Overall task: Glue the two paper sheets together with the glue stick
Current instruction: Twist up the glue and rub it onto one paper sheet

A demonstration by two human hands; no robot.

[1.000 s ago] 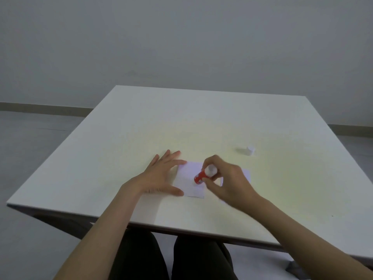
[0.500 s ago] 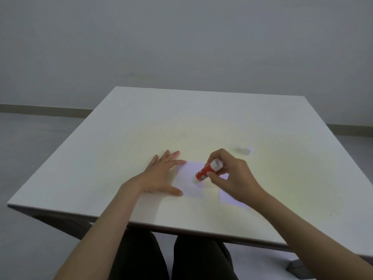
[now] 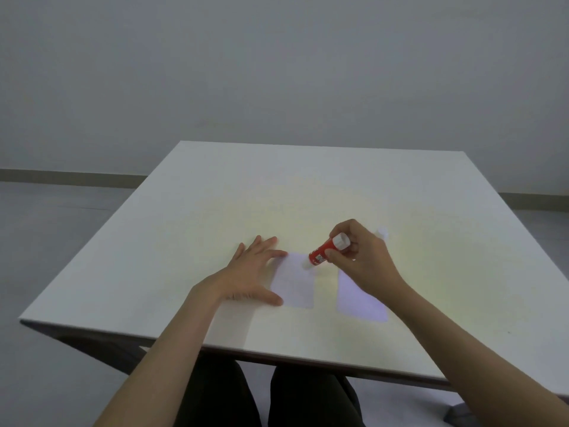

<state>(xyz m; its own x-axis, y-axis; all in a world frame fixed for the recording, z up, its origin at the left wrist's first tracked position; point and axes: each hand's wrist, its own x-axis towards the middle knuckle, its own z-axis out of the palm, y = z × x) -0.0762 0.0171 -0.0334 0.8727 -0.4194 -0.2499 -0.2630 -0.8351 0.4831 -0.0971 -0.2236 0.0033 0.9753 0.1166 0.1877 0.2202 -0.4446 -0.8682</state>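
Note:
Two small white paper sheets lie side by side near the table's front edge. My left hand (image 3: 251, 272) lies flat with spread fingers, pinning the left sheet (image 3: 294, 283) at its left edge. My right hand (image 3: 358, 257) grips a red glue stick (image 3: 326, 251), tilted, white glue tip down at the left sheet's top right corner. The right sheet (image 3: 358, 298) lies partly under my right wrist. The white cap (image 3: 382, 232) stands on the table just behind my right hand.
The white table (image 3: 308, 186) has its front edge close above my legs. A grey wall and grey floor surround it.
My right hand has moved the glue stick up and to the right across the left sheet, from its middle to its top right corner. The right sheet is more uncovered now. My left hand stayed put.

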